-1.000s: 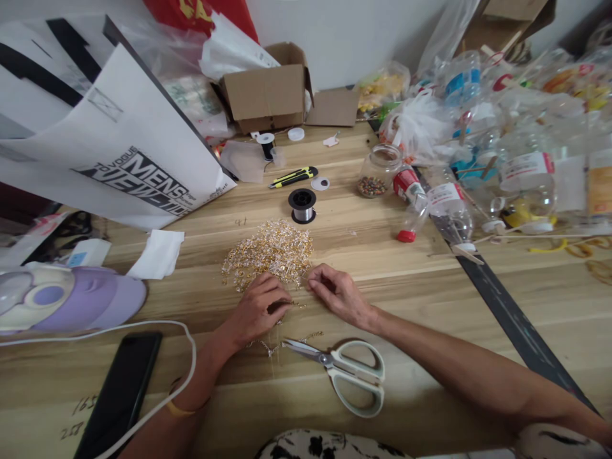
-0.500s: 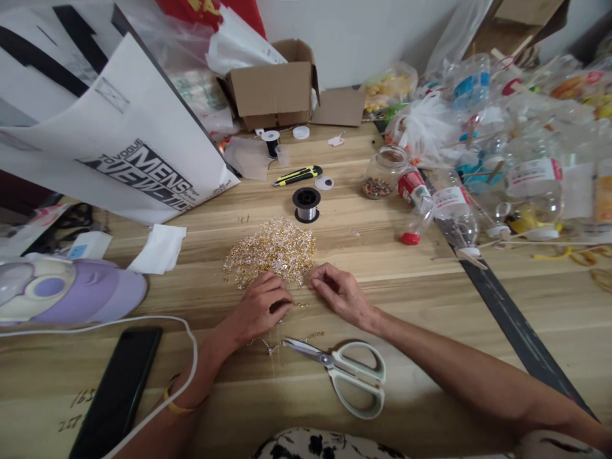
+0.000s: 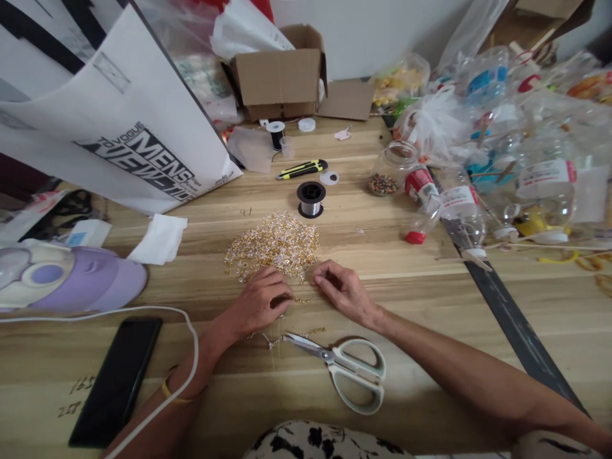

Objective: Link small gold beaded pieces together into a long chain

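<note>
My left hand [image 3: 266,298] is closed, thumb and fingers pinched, at the near edge of a pile of small gold and clear beads [image 3: 277,243]. What it pinches is too small to make out. On the pile's right side, my right hand [image 3: 342,290] also has its fingertips pressed together, their content not visible. A short gold piece [image 3: 301,300] lies between the two hands. Below them a thin chain strung with beads [image 3: 271,342] rests on the wood, partly beside the blades of white-handled scissors [image 3: 335,363]. Fine clear thread seems to run down from my left hand.
Behind the pile stand a wire spool [image 3: 310,200] and a yellow-black box cutter [image 3: 301,168]. A jar of beads [image 3: 385,178] and plastic bottles [image 3: 461,204] crowd the right. At left are a phone [image 3: 117,382], a white cable [image 3: 189,319] and a large paper bag [image 3: 157,127].
The view has shifted slightly, so the far items sit a little further right and higher. Both hands keep nearly the same pose and place by the pile.
</note>
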Tool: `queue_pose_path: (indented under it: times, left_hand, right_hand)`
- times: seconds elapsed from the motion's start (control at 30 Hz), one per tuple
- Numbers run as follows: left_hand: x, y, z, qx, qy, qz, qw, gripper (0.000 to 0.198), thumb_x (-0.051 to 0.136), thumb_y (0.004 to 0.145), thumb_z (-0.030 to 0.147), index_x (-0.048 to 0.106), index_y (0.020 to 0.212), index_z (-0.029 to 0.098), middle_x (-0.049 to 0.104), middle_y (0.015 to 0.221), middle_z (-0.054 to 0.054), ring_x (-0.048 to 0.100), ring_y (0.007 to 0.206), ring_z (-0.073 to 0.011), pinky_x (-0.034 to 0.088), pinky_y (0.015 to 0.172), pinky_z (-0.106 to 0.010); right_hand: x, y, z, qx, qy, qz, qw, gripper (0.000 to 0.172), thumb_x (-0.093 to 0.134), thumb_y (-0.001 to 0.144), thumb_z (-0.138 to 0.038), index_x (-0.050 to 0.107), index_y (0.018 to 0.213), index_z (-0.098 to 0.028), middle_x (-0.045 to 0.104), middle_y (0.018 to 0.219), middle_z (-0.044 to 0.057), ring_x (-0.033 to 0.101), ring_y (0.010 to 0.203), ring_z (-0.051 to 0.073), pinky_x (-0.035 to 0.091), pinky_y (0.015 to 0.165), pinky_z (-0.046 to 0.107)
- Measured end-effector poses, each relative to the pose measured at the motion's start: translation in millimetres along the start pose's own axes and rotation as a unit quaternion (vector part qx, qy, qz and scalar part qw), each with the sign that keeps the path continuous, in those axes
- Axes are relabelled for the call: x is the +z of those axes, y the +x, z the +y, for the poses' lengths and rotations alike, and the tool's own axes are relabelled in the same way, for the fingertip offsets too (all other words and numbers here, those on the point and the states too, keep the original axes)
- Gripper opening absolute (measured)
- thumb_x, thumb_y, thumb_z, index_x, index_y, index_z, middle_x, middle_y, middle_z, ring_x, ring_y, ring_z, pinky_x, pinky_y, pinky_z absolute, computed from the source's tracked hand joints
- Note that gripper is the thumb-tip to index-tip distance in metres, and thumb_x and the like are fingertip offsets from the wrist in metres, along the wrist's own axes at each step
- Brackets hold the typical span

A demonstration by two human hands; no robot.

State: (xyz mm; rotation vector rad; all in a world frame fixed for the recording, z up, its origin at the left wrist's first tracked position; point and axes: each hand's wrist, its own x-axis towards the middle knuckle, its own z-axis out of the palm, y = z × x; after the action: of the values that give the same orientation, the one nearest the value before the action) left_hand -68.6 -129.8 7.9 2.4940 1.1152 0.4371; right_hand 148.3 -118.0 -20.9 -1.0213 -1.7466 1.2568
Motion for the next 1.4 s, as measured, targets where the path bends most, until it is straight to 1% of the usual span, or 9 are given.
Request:
queue_pose_path:
  times: [0.23, 0.4, 0.7, 0.9, 1.17, 1.4]
  left_hand:
    - [0.4, -0.3, -1.5, 0.004, -0.020, 0.008, 1.000, 0.013, 0.057, 0.084, 0.015, 0.063, 0.073, 0.017, 0.062, 0.074, -0.004, 0.050, 0.079, -0.0186, 0.041, 0.078, -0.034]
    - [0.2, -0.4, -1.7, 0.001, -0.025, 0.002, 1.000, 0.014, 0.056, 0.085, 0.015, 0.063, 0.074, 0.017, 0.063, 0.075, -0.004, 0.050, 0.079, -0.0181, 0.041, 0.076, -0.033]
    - [-1.2, 0.0, -1.1, 0.002, -0.022, -0.001, 1.000, 0.016, 0.054, 0.086, 0.016, 0.063, 0.073, 0.017, 0.062, 0.074, -0.004, 0.050, 0.077, -0.0178, 0.041, 0.076, -0.033]
    - [-3.0, 0.1, -0.4, 0.002, -0.039, 0.017, 0.999, 0.014, 0.055, 0.084, 0.014, 0.062, 0.072, 0.017, 0.062, 0.073, -0.003, 0.050, 0.077, -0.0175, 0.041, 0.076, -0.032]
    - [-4.3, 0.4, -0.1, -0.001, -0.029, 0.011, 1.000, 0.014, 0.054, 0.084, 0.013, 0.060, 0.071, 0.016, 0.062, 0.074, -0.004, 0.050, 0.078, -0.0179, 0.041, 0.075, -0.032]
    - [-3.0, -0.7, -2.5, -0.004, -0.035, 0.024, 0.999, 0.014, 0.054, 0.082, 0.011, 0.058, 0.070, 0.017, 0.063, 0.074, -0.003, 0.051, 0.079, -0.0176, 0.041, 0.077, -0.032]
  right_hand:
    - [0.7, -0.6, 5.2, 0.004, 0.001, 0.000, 1.000, 0.017, 0.050, 0.091, -0.031, 0.055, 0.084, -0.016, 0.052, 0.070, 0.000, 0.045, 0.062, 0.011, 0.037, 0.057, 0.022]
    - [1.7, -0.3, 6.0, 0.003, 0.016, 0.005, 1.000, 0.018, 0.051, 0.091, -0.033, 0.055, 0.085, -0.016, 0.055, 0.074, 0.001, 0.048, 0.065, 0.012, 0.039, 0.059, 0.023]
    - [0.7, -0.4, 3.1, 0.007, 0.009, 0.002, 1.000, 0.017, 0.050, 0.091, -0.032, 0.055, 0.085, -0.016, 0.054, 0.073, 0.001, 0.047, 0.064, 0.012, 0.039, 0.059, 0.023]
    - [1.4, -0.5, 5.9, 0.006, 0.007, 0.002, 1.000, 0.018, 0.050, 0.091, -0.033, 0.054, 0.085, -0.016, 0.053, 0.071, 0.001, 0.046, 0.063, 0.012, 0.039, 0.058, 0.023]
    - [0.5, -0.3, 3.4, -0.002, 0.004, 0.001, 1.000, 0.016, 0.050, 0.091, -0.030, 0.055, 0.084, -0.016, 0.053, 0.072, 0.001, 0.046, 0.063, 0.011, 0.038, 0.058, 0.023]
    - [0.7, -0.3, 4.1, -0.001, 0.001, -0.004, 1.000, 0.017, 0.051, 0.091, -0.031, 0.056, 0.084, -0.016, 0.053, 0.072, 0.001, 0.046, 0.064, 0.012, 0.039, 0.060, 0.023]
